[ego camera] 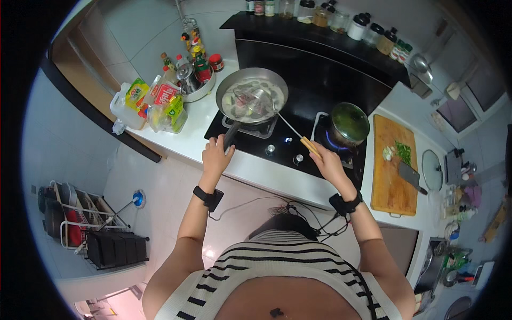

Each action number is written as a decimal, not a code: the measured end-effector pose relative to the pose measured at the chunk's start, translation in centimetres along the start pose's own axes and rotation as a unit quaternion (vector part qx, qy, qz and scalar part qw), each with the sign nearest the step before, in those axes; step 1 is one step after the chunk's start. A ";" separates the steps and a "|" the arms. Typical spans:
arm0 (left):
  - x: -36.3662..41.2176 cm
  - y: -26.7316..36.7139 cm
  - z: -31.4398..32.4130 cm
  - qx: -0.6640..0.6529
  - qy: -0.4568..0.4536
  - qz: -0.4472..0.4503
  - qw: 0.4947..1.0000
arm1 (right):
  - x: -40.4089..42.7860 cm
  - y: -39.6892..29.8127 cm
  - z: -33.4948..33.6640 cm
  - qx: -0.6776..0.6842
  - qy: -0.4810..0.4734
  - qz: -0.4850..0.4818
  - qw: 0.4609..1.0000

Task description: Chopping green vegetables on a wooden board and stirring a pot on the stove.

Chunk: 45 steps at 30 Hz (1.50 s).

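Observation:
My left hand (217, 157) is closed around the dark handle (231, 134) of a grey frying pan (253, 73). The pan stands on the left burner and holds a pale, cloudy liquid with greenish slices and reddish-brown pieces. In my right hand (330, 163) is the wooden handle (308, 144) of a wire strainer (262, 101). Its basket is tilted over the pan, low at the liquid, with some of the pieces at or under the mesh. Whether the basket bears any of them I cannot tell.
On the right burner a pot with a glass lid (350, 123) sits over a blue flame. A cutting board (386, 176) carries a cleaver (409, 175), chopped greens (403, 152) and white pieces. Bottles and bags (166, 106) crowd the left counter. Seasoning jars (340, 21) line the shelf.

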<state>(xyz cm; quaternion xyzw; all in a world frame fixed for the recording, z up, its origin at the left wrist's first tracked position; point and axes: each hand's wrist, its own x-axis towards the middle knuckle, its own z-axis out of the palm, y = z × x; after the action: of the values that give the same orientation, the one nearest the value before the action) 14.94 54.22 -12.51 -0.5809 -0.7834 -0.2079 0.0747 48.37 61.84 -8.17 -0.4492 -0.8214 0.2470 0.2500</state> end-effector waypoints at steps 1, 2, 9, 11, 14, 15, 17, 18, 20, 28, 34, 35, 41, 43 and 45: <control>0.8 -0.5 0.2 0.003 0.005 -0.003 1.000 | 1.8 0.4 1.0 -0.031 -0.002 -0.009 0.999; 1.2 -1.0 0.3 -0.022 -0.068 -0.043 0.997 | 2.9 0.9 2.1 -0.042 0.022 -0.047 0.998; 1.5 -4.1 1.2 -0.112 -0.201 -0.056 0.972 | 9.6 -0.1 7.1 -0.068 0.059 0.029 0.996; 2.1 -4.7 1.4 -0.126 -0.213 -0.031 0.968 | 10.6 -0.2 7.4 -0.050 0.064 0.045 0.996; 2.8 -5.6 0.9 -0.150 -0.213 0.046 0.964 | 11.1 -1.6 7.4 -0.063 0.043 0.044 0.996; 3.1 -5.8 1.0 -0.158 -0.222 0.050 0.961 | 10.8 -2.3 7.3 -0.071 0.041 0.055 0.995; 4.0 -6.3 0.7 -0.117 -0.270 0.104 0.950 | 10.1 -3.8 7.3 -0.052 0.000 0.061 0.997; 4.3 -6.5 0.5 -0.107 -0.277 0.118 0.948 | 9.7 -4.5 7.1 -0.075 0.010 0.035 0.997; 5.6 -6.3 0.2 -0.104 -0.303 0.145 0.936 | 8.7 -5.2 6.5 -0.057 0.010 0.039 0.998; 7.4 -7.7 0.2 -0.117 -0.365 0.219 0.897 | 6.1 -10.4 6.3 0.002 -0.010 0.121 0.993; 8.0 -7.7 0.0 -0.145 -0.378 0.242 0.882 | 6.8 -12.5 7.9 0.008 -0.004 0.199 0.980; 8.0 -8.0 0.1 -0.147 -0.373 0.251 0.881 | 6.1 -11.8 8.2 0.017 0.018 0.166 0.986; 8.3 -7.8 0.0 -0.156 -0.388 0.253 0.873 | 6.5 -14.1 10.3 -0.076 0.014 0.155 0.985; 8.5 -7.7 0.0 -0.140 -0.388 0.253 0.875 | 6.3 -14.5 10.8 -0.089 0.026 0.119 0.989; 8.4 -7.5 0.2 -0.155 -0.405 0.243 0.868 | 6.3 -14.7 11.0 -0.084 0.020 0.128 0.988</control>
<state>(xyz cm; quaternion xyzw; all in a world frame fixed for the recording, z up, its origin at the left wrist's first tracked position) 5.22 59.87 -11.44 -0.7900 -0.5366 -0.0486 -0.2924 29.43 58.36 -6.01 -0.5749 -0.7699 0.1976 0.1941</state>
